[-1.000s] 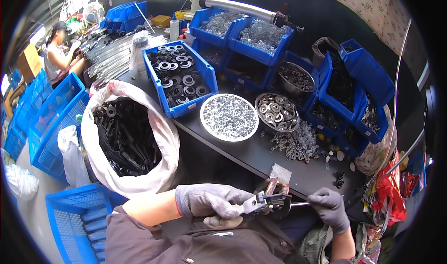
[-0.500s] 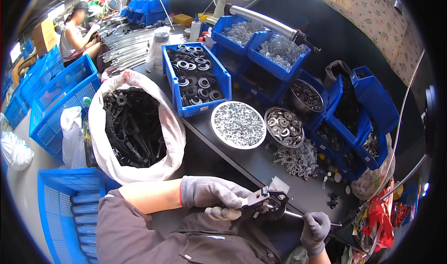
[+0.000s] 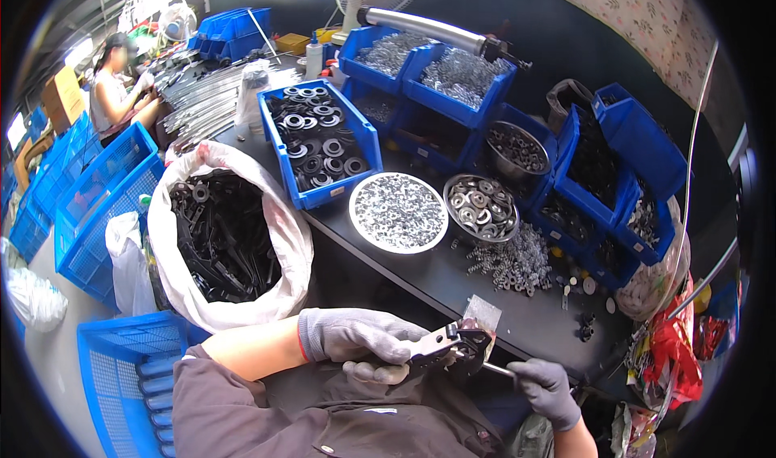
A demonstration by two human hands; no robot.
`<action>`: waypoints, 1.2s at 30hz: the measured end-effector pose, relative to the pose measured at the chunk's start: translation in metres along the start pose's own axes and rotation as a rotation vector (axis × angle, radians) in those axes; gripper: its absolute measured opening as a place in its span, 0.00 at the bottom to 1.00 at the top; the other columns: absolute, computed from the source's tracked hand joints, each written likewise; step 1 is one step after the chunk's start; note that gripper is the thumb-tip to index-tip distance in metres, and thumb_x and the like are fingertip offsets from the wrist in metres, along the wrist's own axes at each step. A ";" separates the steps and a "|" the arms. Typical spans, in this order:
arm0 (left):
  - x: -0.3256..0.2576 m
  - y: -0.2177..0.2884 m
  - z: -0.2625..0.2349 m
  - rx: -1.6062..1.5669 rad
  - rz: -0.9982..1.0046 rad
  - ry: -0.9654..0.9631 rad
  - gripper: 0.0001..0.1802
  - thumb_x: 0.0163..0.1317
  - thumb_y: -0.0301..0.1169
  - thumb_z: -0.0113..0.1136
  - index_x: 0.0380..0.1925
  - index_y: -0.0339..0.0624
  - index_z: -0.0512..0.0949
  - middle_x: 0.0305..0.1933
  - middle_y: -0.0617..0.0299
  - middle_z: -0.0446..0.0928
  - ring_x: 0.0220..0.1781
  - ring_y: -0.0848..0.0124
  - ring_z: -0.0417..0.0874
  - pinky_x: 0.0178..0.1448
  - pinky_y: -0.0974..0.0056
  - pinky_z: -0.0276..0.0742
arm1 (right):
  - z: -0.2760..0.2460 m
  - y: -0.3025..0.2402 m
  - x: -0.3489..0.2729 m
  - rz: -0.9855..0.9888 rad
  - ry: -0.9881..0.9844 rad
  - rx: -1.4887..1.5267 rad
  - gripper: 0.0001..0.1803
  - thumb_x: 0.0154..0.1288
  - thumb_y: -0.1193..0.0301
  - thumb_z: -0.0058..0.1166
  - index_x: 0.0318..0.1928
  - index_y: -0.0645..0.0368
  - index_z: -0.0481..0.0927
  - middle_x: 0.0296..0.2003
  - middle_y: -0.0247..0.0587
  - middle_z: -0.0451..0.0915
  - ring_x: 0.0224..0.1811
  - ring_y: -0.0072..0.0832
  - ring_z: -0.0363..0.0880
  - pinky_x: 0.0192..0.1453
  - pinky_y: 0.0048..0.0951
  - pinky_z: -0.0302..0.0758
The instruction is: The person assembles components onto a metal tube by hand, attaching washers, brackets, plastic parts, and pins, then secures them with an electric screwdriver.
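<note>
My left hand (image 3: 364, 341), in a grey glove, is closed around a black metal bracket assembly (image 3: 440, 345) with a shiny flat arm and a rounded black end. The bracket sits just in front of the bench edge, close to a small metal plate (image 3: 483, 312). From its right side a thin metal rod (image 3: 497, 369) sticks out. My right hand (image 3: 548, 389), also gloved, pinches that rod's outer end. Whether the rod passes through the bracket is hidden.
On the dark bench stand a white bowl of small parts (image 3: 398, 248), a steel bowl of washers (image 3: 489, 236), loose springs (image 3: 517, 264) and blue bins (image 3: 368, 163). A white sack of black parts (image 3: 295, 272) is at left, above a blue crate (image 3: 105, 385). Another person (image 3: 117, 94) sits far left.
My right hand has shifted along the rod closer to the bracket, and less rod shows past the hand. My left hand still grips the bracket. The whole view has turned slightly.
</note>
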State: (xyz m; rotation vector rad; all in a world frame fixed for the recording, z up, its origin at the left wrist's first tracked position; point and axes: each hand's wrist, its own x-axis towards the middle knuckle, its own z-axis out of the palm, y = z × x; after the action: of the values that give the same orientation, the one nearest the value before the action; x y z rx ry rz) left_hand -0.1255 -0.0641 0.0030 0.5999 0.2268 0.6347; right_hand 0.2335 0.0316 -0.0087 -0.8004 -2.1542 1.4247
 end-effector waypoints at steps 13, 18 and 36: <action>0.045 -0.002 0.011 0.322 0.461 0.460 0.39 0.60 0.44 0.65 0.66 0.37 0.61 0.36 0.65 0.72 0.24 0.80 0.66 0.23 0.76 0.56 | 0.042 -0.101 0.061 0.004 0.327 0.059 0.11 0.57 0.72 0.62 0.39 0.64 0.82 0.28 0.33 0.78 0.26 0.12 0.72 0.32 0.19 0.70; 0.063 -0.018 0.002 0.374 0.474 0.474 0.40 0.57 0.45 0.65 0.65 0.38 0.63 0.40 0.66 0.73 0.24 0.81 0.68 0.23 0.77 0.56 | 0.062 -0.089 0.087 0.010 0.441 0.208 0.13 0.58 0.67 0.61 0.39 0.63 0.82 0.22 0.37 0.79 0.24 0.16 0.76 0.30 0.24 0.74; 0.080 -0.019 -0.001 0.439 0.421 0.556 0.47 0.49 0.49 0.67 0.65 0.37 0.59 0.45 0.57 0.77 0.31 0.78 0.79 0.20 0.80 0.59 | 0.068 -0.067 0.083 -0.072 0.541 0.154 0.07 0.59 0.72 0.57 0.34 0.64 0.82 0.21 0.41 0.81 0.22 0.25 0.83 0.29 0.29 0.76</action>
State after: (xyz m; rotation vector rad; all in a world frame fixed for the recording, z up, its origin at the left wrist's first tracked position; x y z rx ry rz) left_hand -0.0542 -0.0266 -0.0108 0.8951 0.7884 1.1717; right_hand 0.1138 0.0215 0.0307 -0.9136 -1.6271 1.1544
